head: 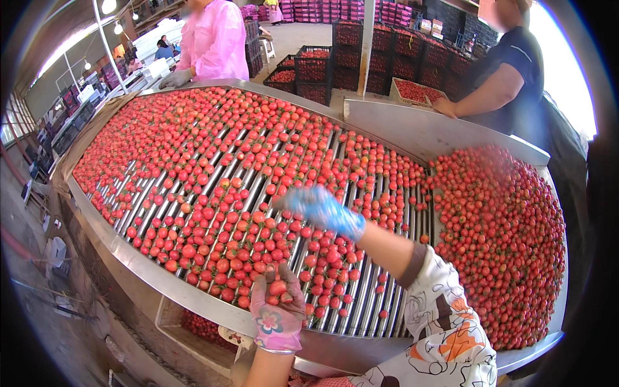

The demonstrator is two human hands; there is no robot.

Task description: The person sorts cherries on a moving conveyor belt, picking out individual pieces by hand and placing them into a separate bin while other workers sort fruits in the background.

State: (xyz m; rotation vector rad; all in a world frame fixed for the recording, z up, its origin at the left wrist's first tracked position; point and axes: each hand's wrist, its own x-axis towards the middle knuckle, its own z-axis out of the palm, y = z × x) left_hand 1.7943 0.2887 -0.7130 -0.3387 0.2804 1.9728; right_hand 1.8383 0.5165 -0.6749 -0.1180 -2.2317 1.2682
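My left hand (278,307), in a pink flowered glove, is at the near edge of a metal roller conveyor (355,324). Its fingers curl around a few small red tomatoes (277,288). My right hand (314,205), in a blue patterned glove, reaches over the middle of the rollers. Motion blurs it, and its fingertips are too smeared to show whether they hold anything. Red cherry tomatoes (232,251), many with green stems, lie around both hands and across the rollers. Bare steel rollers show between them.
A large heap of tomatoes (503,251) fills the feed end at right, behind a metal side wall (425,118). Across the conveyor stand a person in pink (215,43) and another in dark clothing (508,72). Black crates of tomatoes (314,72) are stacked beyond; a bin (193,338) sits below.
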